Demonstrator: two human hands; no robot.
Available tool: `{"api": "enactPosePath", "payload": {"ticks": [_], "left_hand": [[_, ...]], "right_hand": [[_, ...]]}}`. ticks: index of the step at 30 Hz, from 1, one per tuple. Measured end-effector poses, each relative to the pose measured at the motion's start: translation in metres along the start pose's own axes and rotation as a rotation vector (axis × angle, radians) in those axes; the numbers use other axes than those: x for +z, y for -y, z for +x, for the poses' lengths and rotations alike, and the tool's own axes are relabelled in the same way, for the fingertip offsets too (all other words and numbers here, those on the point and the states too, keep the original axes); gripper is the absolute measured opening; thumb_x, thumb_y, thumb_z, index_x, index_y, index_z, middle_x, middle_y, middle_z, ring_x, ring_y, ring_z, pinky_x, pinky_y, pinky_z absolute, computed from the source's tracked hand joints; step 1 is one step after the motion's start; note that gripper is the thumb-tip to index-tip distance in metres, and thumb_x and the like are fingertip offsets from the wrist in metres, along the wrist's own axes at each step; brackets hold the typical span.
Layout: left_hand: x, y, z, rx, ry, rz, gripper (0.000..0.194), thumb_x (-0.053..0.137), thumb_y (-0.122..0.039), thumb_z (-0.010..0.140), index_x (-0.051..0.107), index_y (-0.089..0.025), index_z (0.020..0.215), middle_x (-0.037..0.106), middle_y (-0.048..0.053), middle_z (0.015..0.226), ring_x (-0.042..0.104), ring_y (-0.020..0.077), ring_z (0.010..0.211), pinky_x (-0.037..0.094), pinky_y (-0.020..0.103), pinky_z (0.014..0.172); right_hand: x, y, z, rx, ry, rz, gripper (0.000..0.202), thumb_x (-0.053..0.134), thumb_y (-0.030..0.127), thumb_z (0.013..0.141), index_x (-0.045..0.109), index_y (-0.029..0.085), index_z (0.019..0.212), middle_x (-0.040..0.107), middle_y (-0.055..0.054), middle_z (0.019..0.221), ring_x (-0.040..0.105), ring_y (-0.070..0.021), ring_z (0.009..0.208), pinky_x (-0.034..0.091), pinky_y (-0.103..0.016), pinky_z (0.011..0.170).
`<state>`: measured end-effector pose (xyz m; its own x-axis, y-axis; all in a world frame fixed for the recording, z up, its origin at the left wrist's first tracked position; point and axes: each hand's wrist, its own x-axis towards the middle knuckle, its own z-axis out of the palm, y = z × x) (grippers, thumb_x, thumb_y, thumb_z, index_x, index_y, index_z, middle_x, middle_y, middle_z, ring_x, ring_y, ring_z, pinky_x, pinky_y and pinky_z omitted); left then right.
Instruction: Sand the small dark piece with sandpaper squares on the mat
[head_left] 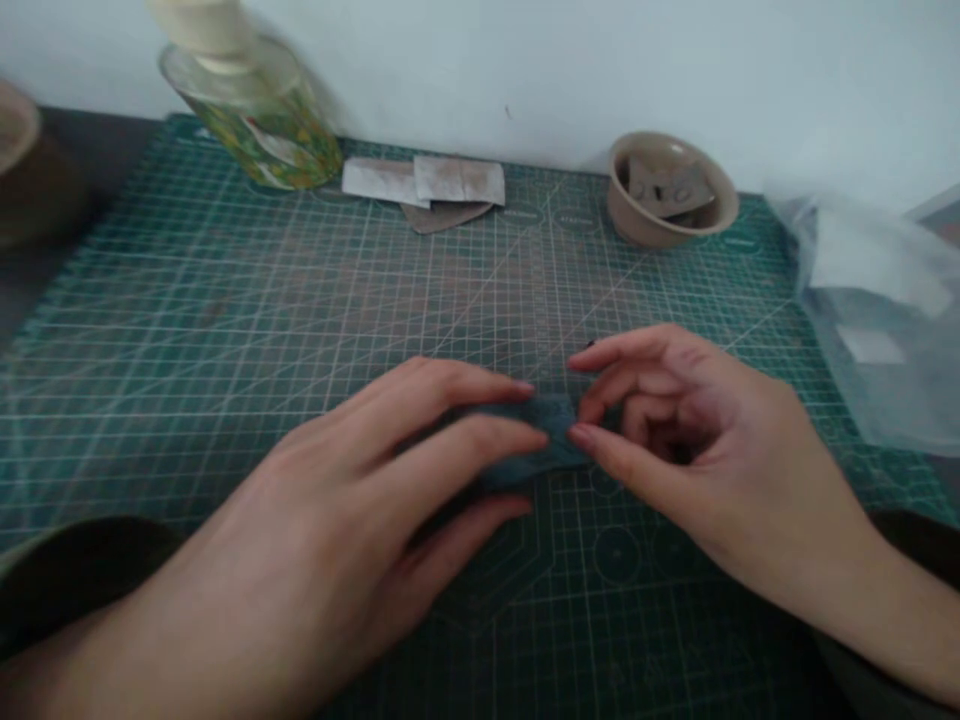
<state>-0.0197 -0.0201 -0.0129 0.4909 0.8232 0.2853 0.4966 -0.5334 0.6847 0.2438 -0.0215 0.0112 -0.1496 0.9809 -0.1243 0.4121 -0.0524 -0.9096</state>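
Note:
A small dark-blue, flat piece that looks like cloth (553, 412) lies on the green cutting mat, partly covered by my fingers. My left hand (360, 480) reaches over it from the left, fingers stretched and apart, with two fingertips resting on top and the thumb along its near side. At the right end, my right hand (690, 430) has its thumb and a curled finger closed on the piece's edge. The index finger is lifted above it. What lies under my left palm is hidden.
The gridded cutting mat (262, 300) spans the table. Along the wall stand a pump bottle (277, 130), white paper strips (457, 182) and a brown bowl (637, 225) holding a grey card. A clear plastic bag (885, 380) is at right, another brown pot (30, 180) at far left.

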Motion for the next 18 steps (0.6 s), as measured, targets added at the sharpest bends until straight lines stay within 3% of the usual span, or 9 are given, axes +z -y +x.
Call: {"api": "enactPosePath", "payload": {"ticks": [2, 4, 6, 8, 9, 11, 18], "left_hand": [[-0.001, 0.0, 0.001, -0.027, -0.051, 0.056, 0.064, 0.09, -0.038, 0.095, 0.066, -0.037, 0.154, 0.07, 0.003, 0.158, 0.073, 0.0316, 0.139, 0.063, 0.045, 0.122], [-0.001, -0.001, 0.004, -0.111, -0.119, -0.001, 0.077, 0.094, -0.045, 0.092, 0.06, -0.034, 0.16, 0.074, 0.006, 0.152, 0.078, 0.0305, 0.128, 0.069, 0.041, 0.109], [-0.002, -0.002, 0.009, -0.199, -0.107, -0.155, 0.054, 0.092, -0.048, 0.093, 0.072, -0.032, 0.142, 0.084, 0.002, 0.122, 0.084, 0.0236, 0.097, 0.073, 0.031, 0.082], [-0.003, -0.005, 0.015, -0.259, -0.036, -0.299, 0.02, 0.085, -0.046, 0.098, 0.08, -0.029, 0.107, 0.081, -0.003, 0.086, 0.077, 0.0173, 0.07, 0.065, 0.023, 0.06], [-0.004, -0.007, 0.018, -0.278, -0.001, -0.349, 0.019, 0.082, -0.044, 0.1, 0.079, -0.027, 0.094, 0.077, -0.003, 0.076, 0.074, 0.016, 0.063, 0.061, 0.021, 0.055], [-0.007, -0.01, 0.022, -0.301, 0.034, -0.408, 0.024, 0.079, -0.041, 0.101, 0.077, -0.025, 0.082, 0.075, -0.003, 0.07, 0.072, 0.0157, 0.061, 0.059, 0.021, 0.053], [-0.01, -0.01, 0.022, -0.329, 0.036, -0.506, 0.017, 0.082, -0.037, 0.098, 0.083, -0.026, 0.084, 0.08, -0.001, 0.072, 0.071, 0.015, 0.061, 0.057, 0.02, 0.053]], "right_hand": [[-0.001, 0.001, 0.0, 0.034, -0.038, 0.132, 0.04, 0.097, 0.026, 0.088, 0.076, 0.025, 0.121, 0.078, 0.001, 0.091, 0.056, -0.0088, 0.053, 0.044, -0.021, 0.043], [-0.002, 0.001, 0.0, 0.045, -0.051, 0.26, 0.04, 0.099, 0.024, 0.087, 0.075, 0.025, 0.12, 0.077, 0.002, 0.091, 0.056, -0.0075, 0.051, 0.044, -0.019, 0.04], [-0.003, 0.0, 0.001, 0.041, -0.041, 0.373, 0.04, 0.099, 0.022, 0.087, 0.076, 0.025, 0.12, 0.077, 0.002, 0.092, 0.056, -0.0063, 0.049, 0.044, -0.017, 0.039], [-0.004, -0.001, 0.001, 0.033, -0.023, 0.47, 0.039, 0.099, 0.019, 0.087, 0.076, 0.025, 0.118, 0.076, 0.003, 0.091, 0.055, -0.0052, 0.047, 0.043, -0.014, 0.037], [-0.004, -0.002, 0.001, 0.029, -0.013, 0.511, 0.038, 0.099, 0.018, 0.086, 0.077, 0.025, 0.117, 0.076, 0.004, 0.09, 0.054, -0.0047, 0.046, 0.043, -0.013, 0.037], [-0.003, -0.003, 0.002, 0.025, 0.006, 0.576, 0.037, 0.098, 0.015, 0.086, 0.077, 0.025, 0.114, 0.076, 0.005, 0.088, 0.054, -0.0038, 0.046, 0.043, -0.011, 0.037], [-0.003, -0.006, 0.004, 0.035, 0.044, 0.65, 0.035, 0.097, 0.011, 0.086, 0.079, 0.025, 0.113, 0.077, 0.005, 0.088, 0.055, -0.0027, 0.046, 0.046, -0.008, 0.039]]}}
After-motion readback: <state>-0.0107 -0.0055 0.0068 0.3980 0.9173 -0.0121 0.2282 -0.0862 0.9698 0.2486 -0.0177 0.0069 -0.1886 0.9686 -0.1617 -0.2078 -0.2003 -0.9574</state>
